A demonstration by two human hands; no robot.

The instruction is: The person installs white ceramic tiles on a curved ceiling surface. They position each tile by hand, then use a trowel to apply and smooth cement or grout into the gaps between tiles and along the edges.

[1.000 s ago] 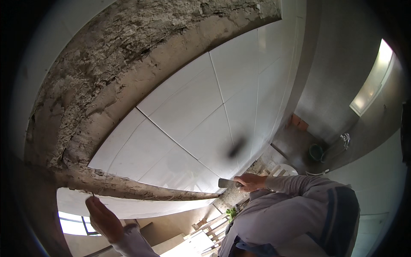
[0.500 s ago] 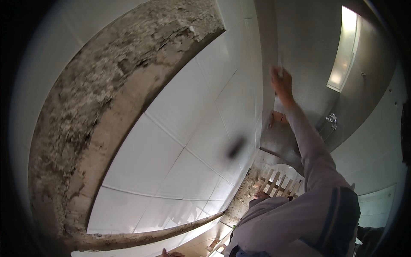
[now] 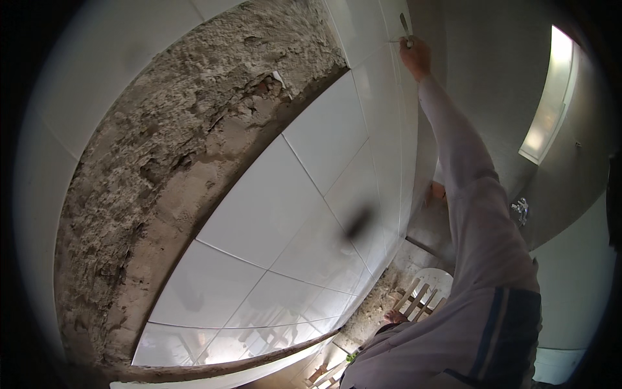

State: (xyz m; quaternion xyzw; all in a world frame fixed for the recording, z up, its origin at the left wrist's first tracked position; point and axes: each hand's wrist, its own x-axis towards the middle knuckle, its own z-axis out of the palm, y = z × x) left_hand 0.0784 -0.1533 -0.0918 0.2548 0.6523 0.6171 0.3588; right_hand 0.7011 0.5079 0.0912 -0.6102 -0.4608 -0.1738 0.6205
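My right arm reaches far up along the tiled wall. My right hand [image 3: 416, 58] is closed around the handle of a slim putty knife [image 3: 405, 24], its narrow blade pointing up past the fist. Both are close to the corner where the glossy white wall tiles [image 3: 317, 233] meet a grey wall. Thin joint lines run between these tiles. My left hand is out of view.
A rough strip of bare mortar [image 3: 181, 136] crosses the wall at left, with a ledge below the tiles. Wooden slats [image 3: 414, 295] and a white round object [image 3: 435, 280] lie far below. A metal tap [image 3: 520, 209] and a bright window [image 3: 551, 97] are at right.
My right hand has moved up to the top of the tiled wall by the corner. The fingers seen at the bottom edge earlier are gone, and the view has shifted slightly.
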